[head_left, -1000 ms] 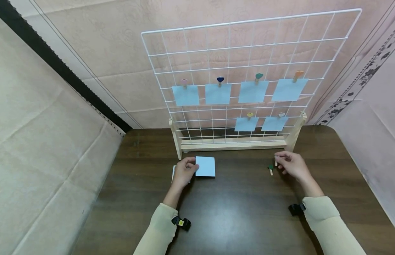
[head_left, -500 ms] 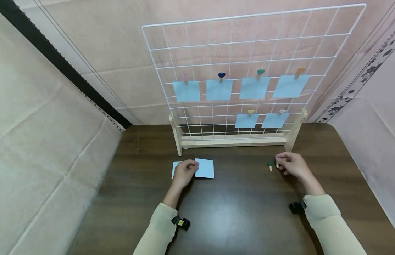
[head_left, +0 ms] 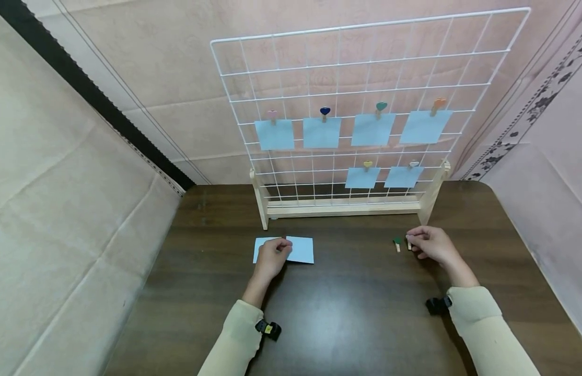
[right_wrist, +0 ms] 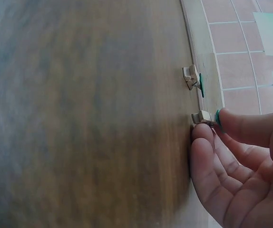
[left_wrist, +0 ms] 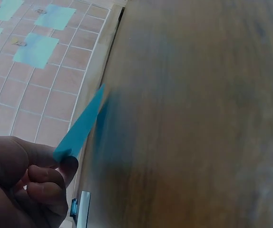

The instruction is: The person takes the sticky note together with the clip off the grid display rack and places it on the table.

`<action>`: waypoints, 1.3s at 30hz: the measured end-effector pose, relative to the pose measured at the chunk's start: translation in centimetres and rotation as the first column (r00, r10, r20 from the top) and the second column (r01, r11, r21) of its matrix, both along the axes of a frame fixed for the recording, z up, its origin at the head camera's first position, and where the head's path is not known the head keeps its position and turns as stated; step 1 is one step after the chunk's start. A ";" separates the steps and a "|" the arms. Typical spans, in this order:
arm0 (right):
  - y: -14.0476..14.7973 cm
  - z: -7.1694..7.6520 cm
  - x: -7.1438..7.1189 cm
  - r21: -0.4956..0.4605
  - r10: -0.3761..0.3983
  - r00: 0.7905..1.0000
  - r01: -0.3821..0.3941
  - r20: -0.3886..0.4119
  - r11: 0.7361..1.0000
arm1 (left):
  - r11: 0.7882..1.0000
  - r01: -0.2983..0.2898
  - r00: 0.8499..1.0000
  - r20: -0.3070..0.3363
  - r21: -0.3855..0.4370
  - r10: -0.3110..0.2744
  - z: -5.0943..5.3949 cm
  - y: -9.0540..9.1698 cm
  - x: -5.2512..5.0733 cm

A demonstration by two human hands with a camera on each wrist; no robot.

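Note:
Between thumb and fingers, the left hand (head_left: 270, 259) pinches a blue paper square (head_left: 301, 249), seen nearly edge-on in the left wrist view (left_wrist: 82, 126). Beneath that hand, another blue paper (head_left: 260, 245) lies on the table, partly covered. At the right, the right hand (head_left: 431, 244) pinches a small wooden clip (head_left: 409, 245); the right wrist view shows the green top of this clip (right_wrist: 218, 118) under the thumb. A second clip with a green top (head_left: 397, 245) lies just left of those fingers, touched by neither hand.
Behind the hands, a white wire grid (head_left: 338, 94) stands in a pale wooden base (head_left: 342, 210). Several blue papers hang on it by heart-topped clips, four-cornered and in two rows. Patterned cloth (head_left: 84, 209) borders the brown table (head_left: 319, 324).
The blue paper in the left hand has tipped and sunk slightly nearer the table, and more of the paper beneath shows. The right hand has barely moved, still pinching the clip.

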State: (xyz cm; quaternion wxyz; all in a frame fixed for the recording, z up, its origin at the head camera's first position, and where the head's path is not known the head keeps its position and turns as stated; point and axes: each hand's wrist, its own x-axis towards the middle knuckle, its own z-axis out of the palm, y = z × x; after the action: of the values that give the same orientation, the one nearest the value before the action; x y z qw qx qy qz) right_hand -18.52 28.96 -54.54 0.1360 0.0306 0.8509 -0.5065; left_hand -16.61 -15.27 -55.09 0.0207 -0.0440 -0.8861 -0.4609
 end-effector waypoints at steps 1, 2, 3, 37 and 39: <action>0.0 0.0 0.0 0.007 0.003 1.000 -0.003 -0.006 1.000 | 1.000 0.003 1.000 -0.005 -0.017 -0.003 -0.1 0.0 0.0; 0.0 -0.1 -0.1 0.015 0.004 1.000 -0.004 -0.010 1.000 | 0.999 0.005 1.000 -0.005 -0.034 -0.005 -0.1 0.0 0.0; -0.1 -0.1 -0.1 0.021 0.004 1.000 -0.004 -0.013 1.000 | 0.999 0.006 1.000 -0.004 -0.052 -0.006 -0.1 0.1 -0.1; -0.1 -0.1 0.0 0.000 0.007 0.999 -0.007 0.049 1.000 | 0.976 0.027 0.999 0.028 -0.214 -0.022 -0.1 0.3 -0.4; -0.1 0.0 0.0 -0.005 -0.002 0.999 0.002 0.048 1.000 | 0.981 0.017 0.999 0.034 -0.193 -0.010 -0.1 0.4 -0.5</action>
State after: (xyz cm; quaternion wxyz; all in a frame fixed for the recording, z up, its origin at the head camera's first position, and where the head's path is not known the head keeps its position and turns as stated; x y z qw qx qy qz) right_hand -18.55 28.82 -54.59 0.1557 0.0432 0.8462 -0.5077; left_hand -17.07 -14.83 -55.15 -0.0013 -0.0443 -0.9267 -0.3733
